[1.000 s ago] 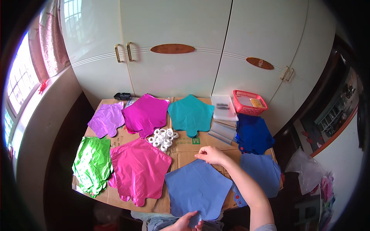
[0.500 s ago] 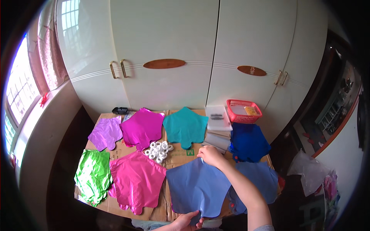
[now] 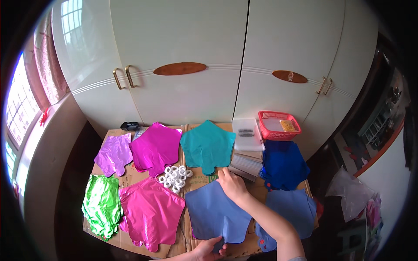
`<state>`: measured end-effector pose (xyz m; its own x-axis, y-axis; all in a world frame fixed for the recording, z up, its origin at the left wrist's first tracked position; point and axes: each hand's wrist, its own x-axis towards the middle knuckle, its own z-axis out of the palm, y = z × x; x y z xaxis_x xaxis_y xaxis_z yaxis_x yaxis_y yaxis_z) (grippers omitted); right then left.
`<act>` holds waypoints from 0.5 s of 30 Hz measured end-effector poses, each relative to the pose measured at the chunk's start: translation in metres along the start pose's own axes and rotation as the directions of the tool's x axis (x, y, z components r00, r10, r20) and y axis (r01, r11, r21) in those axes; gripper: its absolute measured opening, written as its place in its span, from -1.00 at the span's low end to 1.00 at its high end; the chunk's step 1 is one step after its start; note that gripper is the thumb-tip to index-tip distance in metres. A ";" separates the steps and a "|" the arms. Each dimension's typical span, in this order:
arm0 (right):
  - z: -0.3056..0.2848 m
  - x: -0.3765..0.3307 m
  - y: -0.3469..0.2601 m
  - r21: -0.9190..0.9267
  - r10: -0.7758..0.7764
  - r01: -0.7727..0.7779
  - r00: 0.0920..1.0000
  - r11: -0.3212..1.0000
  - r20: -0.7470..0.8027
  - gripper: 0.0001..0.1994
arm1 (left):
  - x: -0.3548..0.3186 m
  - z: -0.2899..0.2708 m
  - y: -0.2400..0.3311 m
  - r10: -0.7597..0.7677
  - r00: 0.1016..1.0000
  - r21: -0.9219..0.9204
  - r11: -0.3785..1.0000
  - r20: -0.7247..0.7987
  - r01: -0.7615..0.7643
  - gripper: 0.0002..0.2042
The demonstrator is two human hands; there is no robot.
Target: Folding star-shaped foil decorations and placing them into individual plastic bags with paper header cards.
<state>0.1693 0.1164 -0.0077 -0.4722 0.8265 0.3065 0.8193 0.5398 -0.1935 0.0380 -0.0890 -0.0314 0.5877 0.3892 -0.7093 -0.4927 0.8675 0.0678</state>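
A slate-blue, star-shaped foil balloon [image 3: 215,213], flat and uninflated, lies at the front of the cardboard-covered table. My left hand [image 3: 210,249] pinches its narrow tail at the near edge, thumb on top. At its far tip, my right hand [image 3: 231,185] is closed with bent fingers on the balloon; the fingertips are partly hidden. Just beyond my right hand lies a teal foil balloon [image 3: 208,145]. To the left, a pink foil balloon stack [image 3: 152,211] lies flat, with a pile of small white rings [image 3: 175,177] behind it.
Magenta [image 3: 156,148], lilac [image 3: 114,152] and shiny green [image 3: 101,204] balloons lie left. On the right are dark-blue [image 3: 285,165] and more slate-blue balloons [image 3: 294,213], grey strips [image 3: 246,164], a clear box [image 3: 247,134] and a red basket [image 3: 278,130]. White cupboards [image 3: 183,35] stand behind.
The view has shifted slightly. My right hand stays at the slate-blue balloon's far tip, its fingers now pointing more away from me. My left hand keeps hold of the tail.
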 end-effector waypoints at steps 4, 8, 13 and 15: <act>-0.011 -0.029 -0.025 0.143 -0.069 0.082 0.993 0.986 -0.094 -0.73 | 0.003 -0.003 -0.001 0.008 1.000 -0.016 1.000 0.016 -0.008 -0.80; 0.001 -0.061 -0.031 0.187 -0.178 0.181 0.983 0.965 -0.037 -0.64 | 0.009 -0.010 -0.004 -0.011 1.000 -0.049 0.999 0.027 0.012 -0.79; 0.010 -0.070 -0.031 0.151 -0.169 0.179 0.982 0.972 -0.079 -0.58 | 0.010 -0.011 -0.003 0.027 0.998 -0.019 0.999 0.065 -0.026 -0.78; 0.010 -0.072 -0.032 0.142 -0.163 0.174 0.983 0.974 -0.088 -0.59 | 0.007 -0.008 -0.002 0.022 0.999 0.017 1.000 0.026 -0.023 -0.76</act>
<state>0.1740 0.0412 -0.0325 -0.5686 0.7103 0.4150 0.6699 0.6926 -0.2676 0.0378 -0.0909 -0.0421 0.5932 0.4166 -0.6889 -0.4952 0.8635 0.0957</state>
